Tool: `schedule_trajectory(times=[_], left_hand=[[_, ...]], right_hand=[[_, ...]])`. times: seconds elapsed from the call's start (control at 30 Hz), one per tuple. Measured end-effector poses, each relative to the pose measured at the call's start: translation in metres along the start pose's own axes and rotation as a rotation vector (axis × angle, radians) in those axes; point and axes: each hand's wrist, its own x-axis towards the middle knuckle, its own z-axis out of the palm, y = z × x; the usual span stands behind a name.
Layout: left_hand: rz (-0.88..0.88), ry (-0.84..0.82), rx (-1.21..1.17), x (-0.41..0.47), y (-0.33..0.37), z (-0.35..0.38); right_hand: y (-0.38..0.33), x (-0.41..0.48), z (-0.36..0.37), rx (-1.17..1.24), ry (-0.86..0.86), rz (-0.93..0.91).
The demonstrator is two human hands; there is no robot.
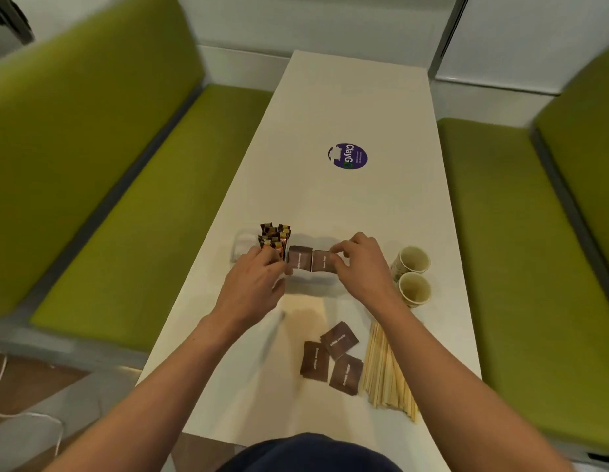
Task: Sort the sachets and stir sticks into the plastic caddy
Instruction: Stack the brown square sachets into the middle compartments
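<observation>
Two green benches (133, 206) flank a long white table (347, 107), on which a round purple sticker (347, 156) is seen well beyond the work. At mid-table the clear plastic caddy (242, 248) is set crosswise, its walls hard to make out; dark coffee sticks (275, 237) stand upright in its left part, and two brown sachet stacks (311, 261) are seated side by side to their right. Both hands are held at the caddy. The left hand (253, 284) is curled against the base of the coffee sticks; whether anything is pinched there cannot be told. The right hand (359, 264) is closed with fingertips on the right-hand brown stack, apparently squaring it into its compartment. Two paper cups (413, 275) are placed just right of that hand.

Nearer the body, the stir sticks (386, 366) lie in a loose bundle by the right edge, their long axis running toward the caddy and away from the person. Three loose brown sachets (333, 357) are overlapped just left of the bundle. Both piles lie under the right forearm, behind the right hand, so the right hand is judged the nearer; it would have to be drawn back toward the body, and the sticks taken across their width.
</observation>
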Motion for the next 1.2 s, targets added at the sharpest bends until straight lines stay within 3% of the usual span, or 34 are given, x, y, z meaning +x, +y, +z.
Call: schedule_trajectory(times=[0.17,0.3,0.5,0.87,1.03,1.13,1.2], left_hand=[[0.008,-0.215,-0.077,-0.022,0.024,0.011],[-0.008,-0.43,-0.078,-0.04,0.045,0.028],[-0.128,-0.537,-0.116,-0.062,0.055,0.053],[-0.342,-0.489,-0.368,-0.054,0.048,0.044],[-0.315,-0.22,-0.402,-0.031,0.041,0.007],[-0.263,-0.028,-0.368,0.0,0.028,-0.013],[-0.255,0.013,-0.328,0.021,0.019,-0.018]], right_hand=[[0.015,-0.061,-0.001,0.014,-0.036,0.01],[0.024,-0.098,0.015,-0.03,-0.207,0.033],[0.027,-0.125,0.033,-0.168,-0.348,-0.033],[0.028,-0.128,0.037,-0.218,-0.197,-0.077],[0.029,-0.123,0.031,-0.044,0.032,-0.102],[0.023,-0.119,0.022,0.034,0.098,-0.079],[0.019,-0.117,0.016,0.092,0.129,-0.046]])
